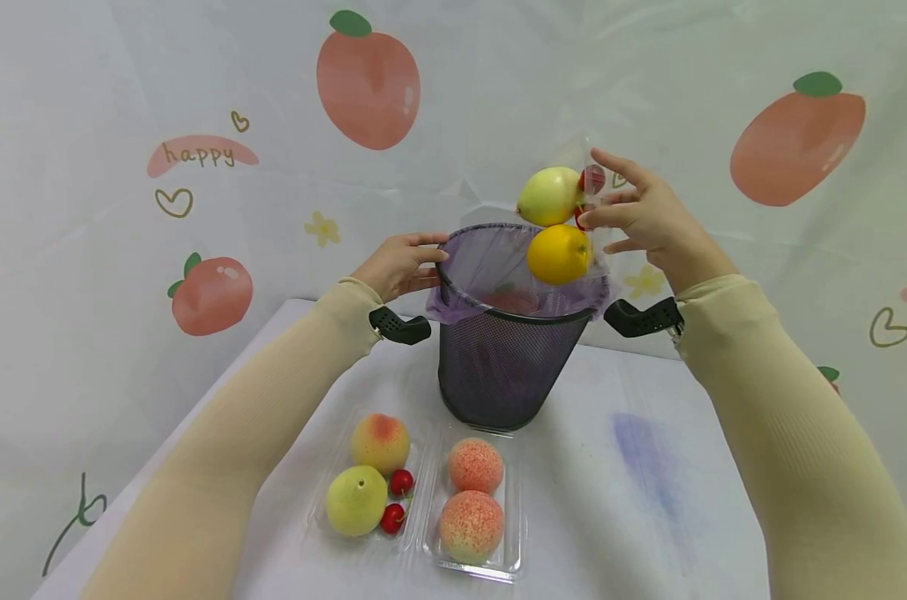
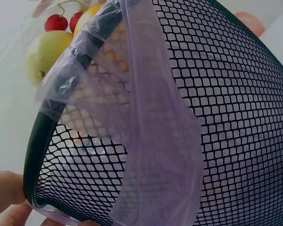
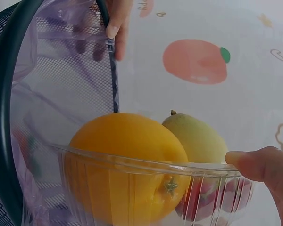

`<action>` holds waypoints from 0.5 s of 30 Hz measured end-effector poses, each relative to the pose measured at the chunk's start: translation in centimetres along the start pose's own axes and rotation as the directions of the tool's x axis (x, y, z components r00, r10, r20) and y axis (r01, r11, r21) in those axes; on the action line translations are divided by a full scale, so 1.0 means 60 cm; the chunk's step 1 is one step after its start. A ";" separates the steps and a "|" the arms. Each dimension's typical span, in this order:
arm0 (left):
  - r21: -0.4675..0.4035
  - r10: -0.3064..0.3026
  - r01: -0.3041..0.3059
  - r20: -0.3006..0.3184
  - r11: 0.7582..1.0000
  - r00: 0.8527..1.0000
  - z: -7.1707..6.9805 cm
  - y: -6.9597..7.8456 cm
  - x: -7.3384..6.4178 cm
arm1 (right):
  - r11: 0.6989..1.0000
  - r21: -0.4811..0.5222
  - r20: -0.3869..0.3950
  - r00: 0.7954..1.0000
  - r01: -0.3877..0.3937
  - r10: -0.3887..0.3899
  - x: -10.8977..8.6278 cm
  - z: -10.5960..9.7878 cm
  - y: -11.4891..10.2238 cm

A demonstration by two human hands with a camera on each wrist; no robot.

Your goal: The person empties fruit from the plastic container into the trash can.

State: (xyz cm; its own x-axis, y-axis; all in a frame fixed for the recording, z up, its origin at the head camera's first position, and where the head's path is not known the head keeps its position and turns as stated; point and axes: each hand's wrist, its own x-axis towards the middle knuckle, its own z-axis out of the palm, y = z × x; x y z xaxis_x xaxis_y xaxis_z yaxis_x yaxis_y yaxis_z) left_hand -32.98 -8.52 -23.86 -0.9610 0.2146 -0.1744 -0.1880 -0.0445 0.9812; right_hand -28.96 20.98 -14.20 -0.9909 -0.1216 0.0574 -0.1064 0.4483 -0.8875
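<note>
My left hand (image 1: 399,267) grips the rim of a black mesh bin (image 1: 491,367), which leans a little on the table. A thin purple bag (image 1: 453,307) lines the bin and folds over its rim. In my right hand (image 1: 663,221) is a clear plastic box (image 3: 122,162), tipped on its side over the bin's right side. Its thumb lies on the box's edge in the right wrist view. The box holds an orange (image 1: 558,254), a yellow-green pear (image 1: 549,197) and red cherries (image 1: 593,178). Something reddish shows inside the bin, blurred by the mesh and bag.
In front of the bin, a clear box with a peach (image 1: 381,443), a pear (image 1: 356,500) and two cherries (image 1: 401,482) lies on the white table (image 1: 596,517). Beside it, another clear box (image 1: 515,533) holds two speckled peaches (image 1: 472,525). A fruit-printed curtain (image 1: 498,92) hangs behind.
</note>
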 end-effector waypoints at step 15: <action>0.015 0.006 -0.006 -0.002 1.000 1.000 -0.002 -0.002 0.001 | 0.996 -0.083 -0.075 0.997 0.020 -0.026 0.004 -0.011 -0.007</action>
State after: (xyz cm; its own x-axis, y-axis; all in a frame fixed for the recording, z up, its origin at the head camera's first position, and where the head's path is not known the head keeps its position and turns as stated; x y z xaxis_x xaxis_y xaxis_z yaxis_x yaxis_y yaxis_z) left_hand -33.01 -8.61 -23.97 -0.9625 0.2124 -0.1689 -0.1794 -0.0309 0.9833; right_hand -29.21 21.36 -13.51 -0.9911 -0.0671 0.1148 -0.1329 0.5177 -0.8452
